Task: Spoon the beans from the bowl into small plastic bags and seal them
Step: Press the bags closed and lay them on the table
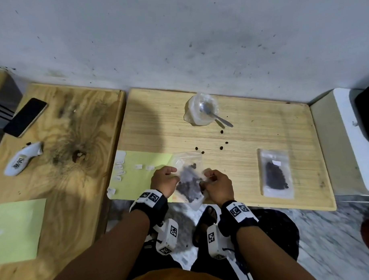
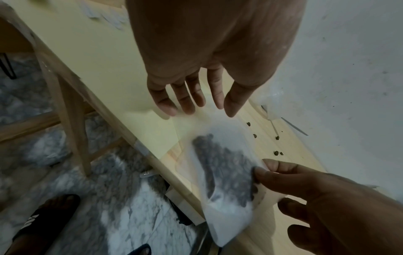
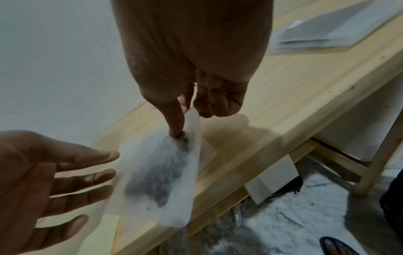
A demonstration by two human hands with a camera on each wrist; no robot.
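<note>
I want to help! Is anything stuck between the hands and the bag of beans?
No. The right hand already pinches the bag at its edge, and the left hand is open right beside it, with nothing visible between.

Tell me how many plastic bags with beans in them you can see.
2. One bag lies at the table's near edge, pinched by the right hand; the other bag lies flat to its right. None seem hidden.

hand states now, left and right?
Left hand: open, fingers straight, beside the small clear plastic bag of dark beans.
Right hand: pinching that bag's edge between thumb and fingers.
</note>
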